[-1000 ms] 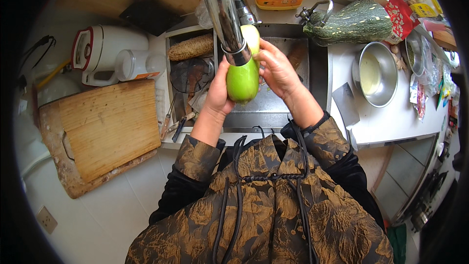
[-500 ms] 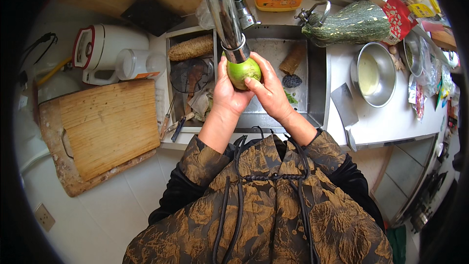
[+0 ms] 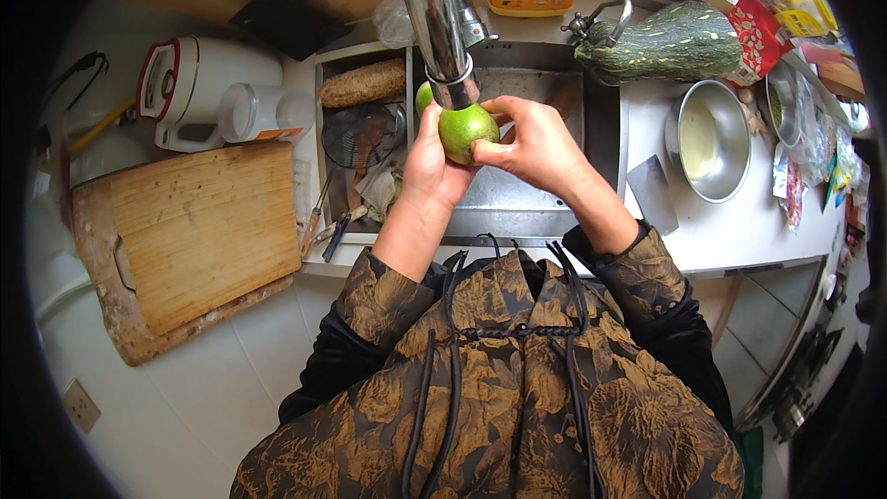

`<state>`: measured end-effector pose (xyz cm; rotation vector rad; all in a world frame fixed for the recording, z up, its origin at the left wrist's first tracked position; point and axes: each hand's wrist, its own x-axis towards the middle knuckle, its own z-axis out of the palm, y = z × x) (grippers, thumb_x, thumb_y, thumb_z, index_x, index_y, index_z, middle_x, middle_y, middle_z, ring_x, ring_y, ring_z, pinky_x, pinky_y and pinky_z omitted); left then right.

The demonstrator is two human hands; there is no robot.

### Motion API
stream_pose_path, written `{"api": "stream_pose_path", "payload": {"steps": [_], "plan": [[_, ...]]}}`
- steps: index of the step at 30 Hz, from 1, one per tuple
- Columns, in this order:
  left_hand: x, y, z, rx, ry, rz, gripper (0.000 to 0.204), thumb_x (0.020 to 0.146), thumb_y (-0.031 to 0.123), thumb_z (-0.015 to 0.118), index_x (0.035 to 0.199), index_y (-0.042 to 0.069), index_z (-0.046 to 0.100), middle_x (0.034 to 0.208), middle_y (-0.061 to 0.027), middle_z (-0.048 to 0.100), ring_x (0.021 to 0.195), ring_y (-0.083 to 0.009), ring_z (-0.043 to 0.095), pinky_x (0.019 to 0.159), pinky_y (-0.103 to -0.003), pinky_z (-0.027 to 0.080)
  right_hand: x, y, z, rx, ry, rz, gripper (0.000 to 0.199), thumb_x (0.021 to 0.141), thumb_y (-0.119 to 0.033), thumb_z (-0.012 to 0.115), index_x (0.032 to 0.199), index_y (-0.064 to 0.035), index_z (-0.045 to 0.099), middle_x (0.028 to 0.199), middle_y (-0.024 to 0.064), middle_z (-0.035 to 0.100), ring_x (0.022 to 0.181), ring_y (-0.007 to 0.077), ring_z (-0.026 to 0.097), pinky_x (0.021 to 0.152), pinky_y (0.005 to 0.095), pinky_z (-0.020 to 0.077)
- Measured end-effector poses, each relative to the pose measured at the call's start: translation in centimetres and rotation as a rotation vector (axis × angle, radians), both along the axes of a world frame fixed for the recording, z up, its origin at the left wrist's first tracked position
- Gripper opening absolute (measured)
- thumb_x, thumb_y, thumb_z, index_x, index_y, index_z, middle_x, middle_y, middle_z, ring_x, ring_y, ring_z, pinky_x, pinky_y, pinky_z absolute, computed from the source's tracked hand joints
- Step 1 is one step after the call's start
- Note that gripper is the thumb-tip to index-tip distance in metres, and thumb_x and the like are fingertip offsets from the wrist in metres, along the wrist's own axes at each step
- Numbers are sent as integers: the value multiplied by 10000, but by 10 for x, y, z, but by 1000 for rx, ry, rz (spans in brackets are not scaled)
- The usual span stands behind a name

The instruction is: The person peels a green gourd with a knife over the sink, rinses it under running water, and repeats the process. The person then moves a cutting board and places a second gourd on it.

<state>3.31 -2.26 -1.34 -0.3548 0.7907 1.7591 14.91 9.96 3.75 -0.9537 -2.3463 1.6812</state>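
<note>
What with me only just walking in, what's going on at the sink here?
A person is holding a green vegetable at the spout of the tap, over the sink. The left hand cups it from the left, while the right hand has its thumb against the near end. Whether water is running is hard to tell. To the right, a cleaver and a metal bowl rest on the counter.
</note>
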Motion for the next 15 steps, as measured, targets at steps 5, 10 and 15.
{"api": "stream_pose_path", "payload": {"steps": [5, 10, 15], "plan": [[-1, -1, 6, -14, -53, -37, 489, 1096, 508, 453, 1364, 124, 592, 1325, -130, 640, 1212, -326, 648, 1066, -552, 539, 5, 19, -18, -550, 42, -59, 444, 814, -176, 815, 1167, 80, 735, 944, 167, 775, 780, 182, 759, 735, 320, 614], [-3, -3, 3, -10, -150, -11, 532, 1090, 564, 452, 1421, 163, 562, 1340, -99, 640, 1231, -313, 630, 1036, -549, 530, 16, 9, -47, -565, 220, -232, 207, 946, -45, 687, 1121, 55, 737, 927, 101, 765, 697, 113, 704, 670, 264, 597], [1, -6, -7, -26, -232, 101, 522, 1076, 562, 489, 1397, 157, 570, 1324, -94, 645, 1233, -303, 625, 1061, -522, 519, 22, -30, -47, -380, 379, -453, 325, 1013, -144, 699, 1305, -4, 685, 1057, 113, 756, 904, 172, 742, 815, 304, 611]]}}
